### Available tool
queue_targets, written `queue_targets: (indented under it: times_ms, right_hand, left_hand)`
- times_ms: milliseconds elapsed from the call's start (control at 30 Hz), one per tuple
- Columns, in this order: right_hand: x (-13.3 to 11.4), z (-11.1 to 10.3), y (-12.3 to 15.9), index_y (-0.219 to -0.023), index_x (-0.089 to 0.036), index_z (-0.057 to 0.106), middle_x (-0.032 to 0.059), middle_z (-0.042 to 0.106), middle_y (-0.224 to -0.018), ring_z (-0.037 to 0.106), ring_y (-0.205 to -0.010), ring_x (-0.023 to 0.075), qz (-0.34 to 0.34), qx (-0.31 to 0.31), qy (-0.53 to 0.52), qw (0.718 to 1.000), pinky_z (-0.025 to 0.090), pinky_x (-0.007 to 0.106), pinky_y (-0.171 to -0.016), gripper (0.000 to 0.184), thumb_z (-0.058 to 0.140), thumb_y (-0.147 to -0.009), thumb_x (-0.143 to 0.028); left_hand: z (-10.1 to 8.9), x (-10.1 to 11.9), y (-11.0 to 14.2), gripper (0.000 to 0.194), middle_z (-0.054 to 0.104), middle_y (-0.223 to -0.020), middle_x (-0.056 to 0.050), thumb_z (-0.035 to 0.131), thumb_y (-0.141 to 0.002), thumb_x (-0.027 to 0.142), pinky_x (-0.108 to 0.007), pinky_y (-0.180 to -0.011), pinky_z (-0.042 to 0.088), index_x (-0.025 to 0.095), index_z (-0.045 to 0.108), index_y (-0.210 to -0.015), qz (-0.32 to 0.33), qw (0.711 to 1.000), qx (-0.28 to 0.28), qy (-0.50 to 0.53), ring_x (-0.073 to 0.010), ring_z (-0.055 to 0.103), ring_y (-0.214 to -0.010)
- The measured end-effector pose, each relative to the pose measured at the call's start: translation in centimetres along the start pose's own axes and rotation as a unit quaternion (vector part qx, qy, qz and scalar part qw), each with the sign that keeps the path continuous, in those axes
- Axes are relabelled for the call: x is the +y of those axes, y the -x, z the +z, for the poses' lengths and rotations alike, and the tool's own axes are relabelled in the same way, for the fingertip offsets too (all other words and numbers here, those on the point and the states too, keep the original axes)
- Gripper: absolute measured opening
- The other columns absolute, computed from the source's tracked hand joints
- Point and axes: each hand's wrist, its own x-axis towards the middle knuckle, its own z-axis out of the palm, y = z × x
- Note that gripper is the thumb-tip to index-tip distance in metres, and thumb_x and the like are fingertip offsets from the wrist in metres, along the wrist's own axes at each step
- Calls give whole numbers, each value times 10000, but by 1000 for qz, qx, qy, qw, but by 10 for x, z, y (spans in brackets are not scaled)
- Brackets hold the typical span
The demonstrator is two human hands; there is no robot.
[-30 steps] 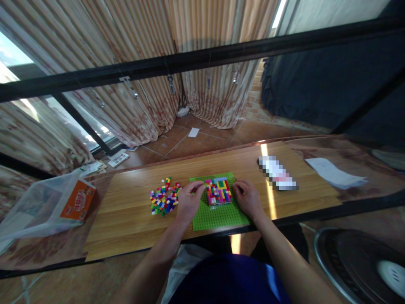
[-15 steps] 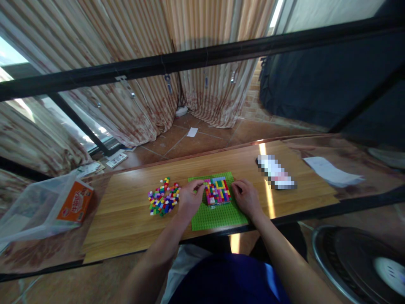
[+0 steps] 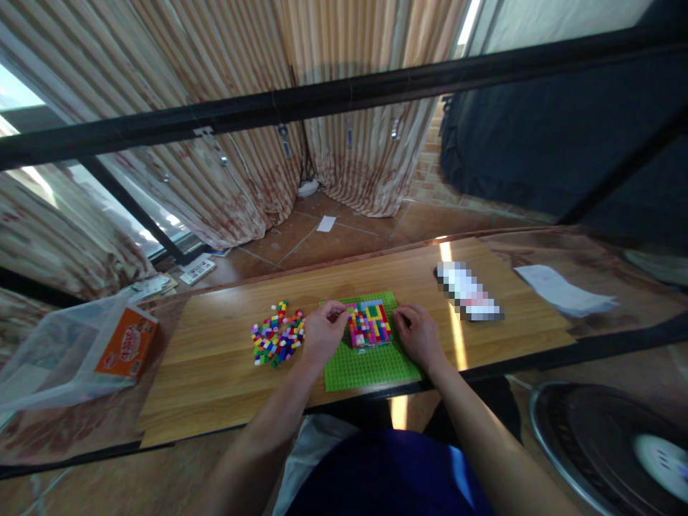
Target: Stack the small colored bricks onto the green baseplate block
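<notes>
On a green studded baseplate [image 3: 370, 371] lies a block of many-coloured toy bricks [image 3: 370, 326], joined into a roughly square patch. My left hand [image 3: 324, 331] is at the block's left side, thumb and fingertips pinched together close to its upper left corner. Anything in that pinch is too small to make out. My right hand [image 3: 416, 331] rests at the plate's right side with curled fingers, the fingertips just right of the block. What those fingers hold, if anything, is hidden. Left of my left hand, a pile of loose small bricks [image 3: 276, 340] is spread on the wooden tabletop.
The wooden board [image 3: 215, 373] carries a pixelated object [image 3: 467, 290] at the right. White paper [image 3: 564, 288] lies beyond the board's right end. At the far left stands a clear plastic bin [image 3: 64, 351] with an orange package [image 3: 127, 340]. A black rail [image 3: 322, 97] crosses before the curtains.
Almost nothing differs. My left hand's fingertips have shifted very slightly at the block's upper left corner; my right hand stays where it was.
</notes>
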Motion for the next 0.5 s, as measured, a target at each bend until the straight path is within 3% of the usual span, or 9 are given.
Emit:
queue_targets:
  times_ms: [367,500]
  right_hand:
    - [0,1,0,-753,-194,649,69,657,-852,587,-807,195,2,-3,4,1000,458,320,-731,216,497,-890,-263]
    - [1,1,0,-745,-194,645,69,651,-841,583,-798,194,-1,2,10,1000,456,320,-726,224,492,-892,-265]
  left_hand:
    - [3,-12,-6,187,711,-862,-43,628,-786,270,-266,-710,497,169,689,-931,-37,998,23,38,-151,642,-754]
    - [10,-13,-14,239,726,-935,-57,597,-817,287,-284,-779,499,178,708,-998,-38,998,-12,52,-172,654,-840]
